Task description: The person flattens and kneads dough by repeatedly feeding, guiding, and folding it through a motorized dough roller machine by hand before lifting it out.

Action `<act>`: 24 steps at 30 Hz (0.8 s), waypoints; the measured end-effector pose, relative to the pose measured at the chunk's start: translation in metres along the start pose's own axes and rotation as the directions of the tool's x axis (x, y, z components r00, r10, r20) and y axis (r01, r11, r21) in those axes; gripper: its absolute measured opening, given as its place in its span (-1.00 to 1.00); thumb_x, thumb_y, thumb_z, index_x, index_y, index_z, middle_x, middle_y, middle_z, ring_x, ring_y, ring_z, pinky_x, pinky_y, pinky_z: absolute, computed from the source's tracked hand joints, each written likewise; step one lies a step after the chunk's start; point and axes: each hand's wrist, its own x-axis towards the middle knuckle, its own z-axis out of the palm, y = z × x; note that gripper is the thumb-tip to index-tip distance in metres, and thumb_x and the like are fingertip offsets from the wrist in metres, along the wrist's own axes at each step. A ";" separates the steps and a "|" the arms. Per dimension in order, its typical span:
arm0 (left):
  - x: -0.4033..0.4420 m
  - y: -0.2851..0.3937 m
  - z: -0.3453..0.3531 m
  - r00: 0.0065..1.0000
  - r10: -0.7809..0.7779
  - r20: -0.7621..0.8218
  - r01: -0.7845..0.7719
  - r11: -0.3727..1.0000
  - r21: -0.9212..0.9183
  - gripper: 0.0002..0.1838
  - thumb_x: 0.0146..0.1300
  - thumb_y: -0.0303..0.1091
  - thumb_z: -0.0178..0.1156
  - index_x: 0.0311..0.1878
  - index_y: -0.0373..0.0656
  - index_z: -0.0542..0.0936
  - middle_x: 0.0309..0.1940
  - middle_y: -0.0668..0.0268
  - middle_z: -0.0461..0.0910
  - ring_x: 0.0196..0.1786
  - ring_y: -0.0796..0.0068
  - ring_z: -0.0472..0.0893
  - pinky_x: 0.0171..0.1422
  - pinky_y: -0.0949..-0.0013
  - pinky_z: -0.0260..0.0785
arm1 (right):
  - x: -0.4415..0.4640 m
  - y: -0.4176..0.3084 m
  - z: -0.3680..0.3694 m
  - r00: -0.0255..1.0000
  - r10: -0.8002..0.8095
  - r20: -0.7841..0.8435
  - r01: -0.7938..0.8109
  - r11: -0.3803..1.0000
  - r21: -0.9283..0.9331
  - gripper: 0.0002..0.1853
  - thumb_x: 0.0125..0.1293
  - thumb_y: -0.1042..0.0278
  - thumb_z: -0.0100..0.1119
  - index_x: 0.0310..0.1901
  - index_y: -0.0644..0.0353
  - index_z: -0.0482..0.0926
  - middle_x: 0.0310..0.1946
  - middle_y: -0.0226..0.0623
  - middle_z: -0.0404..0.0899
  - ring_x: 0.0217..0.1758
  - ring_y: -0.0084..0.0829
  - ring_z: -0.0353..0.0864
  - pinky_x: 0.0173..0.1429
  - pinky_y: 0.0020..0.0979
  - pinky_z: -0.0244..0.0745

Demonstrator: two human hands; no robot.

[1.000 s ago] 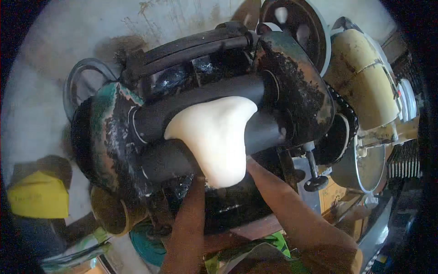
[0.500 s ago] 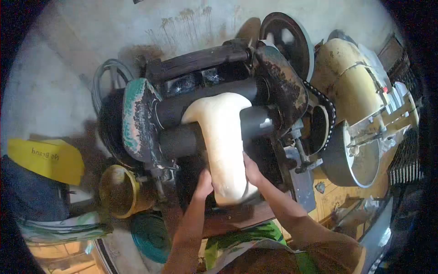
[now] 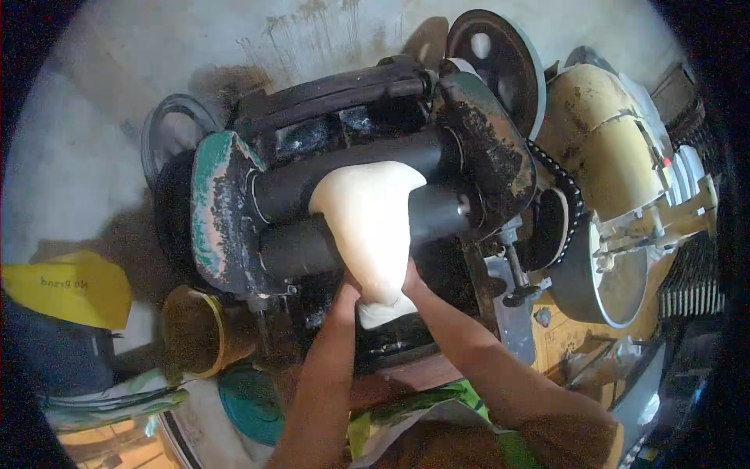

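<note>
A thick white slab of dough (image 3: 366, 223) lies over two dark rollers of a machine. Its wide upper part rests against the upper roller (image 3: 289, 184), and the body drapes over the lower roller (image 3: 445, 213). My left hand (image 3: 345, 298) grips the left side of the dough's narrowed lower end. On the opposite side, my right hand (image 3: 412, 285) squeezes it too. A loose flap of dough hangs below both hands. Most of my fingers are hidden behind the dough.
Worn green-and-black housings (image 3: 220, 211) flank the rollers, with a chain (image 3: 570, 176) and a wheel (image 3: 500, 74) at the right. A yellow bucket (image 3: 199, 332) stands left. Farther right is a mixer with a metal bowl (image 3: 625, 289).
Both hands have moved upward toward the rollers. The dough below the rollers is shorter and pinched narrow between my hands, with a flap folded under. The view has shifted slightly.
</note>
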 end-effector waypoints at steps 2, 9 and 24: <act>0.001 0.015 -0.001 0.994 -0.103 0.021 0.103 0.903 -0.417 -0.39 0.49 -0.05 -0.03 0.46 -0.21 0.26 0.34 0.16 0.41 0.34 0.22 0.39 0.41 0.22 0.28 | -0.001 -0.073 -0.015 0.990 0.125 0.063 -0.109 0.970 -0.215 -0.56 0.46 0.27 -0.08 0.25 0.34 0.43 0.05 0.12 0.58 0.07 0.10 0.58 0.23 -0.10 0.48; -0.028 -0.033 -0.016 0.996 -0.037 -0.077 0.040 0.999 0.027 -0.40 0.50 0.01 -0.07 0.43 -0.20 0.31 0.30 0.21 0.46 0.23 0.27 0.48 0.30 0.20 0.37 | -0.025 0.003 -0.031 0.901 0.431 -0.041 -0.432 0.901 -0.028 -0.44 0.55 0.01 -0.23 0.11 0.43 0.54 0.07 0.06 0.60 0.18 -0.22 0.54 0.29 -0.26 0.37; -0.028 0.013 -0.005 0.850 -0.505 -0.152 0.245 0.633 -0.734 -0.47 0.52 -0.13 -0.08 0.43 -0.22 0.29 0.35 0.18 0.37 0.32 0.31 0.41 0.34 0.24 0.35 | -0.006 0.052 -0.026 0.924 0.382 0.031 -0.369 0.909 -0.195 -0.64 0.44 0.23 -0.09 0.11 0.25 0.50 0.10 0.09 0.53 0.14 0.00 0.54 0.20 -0.02 0.46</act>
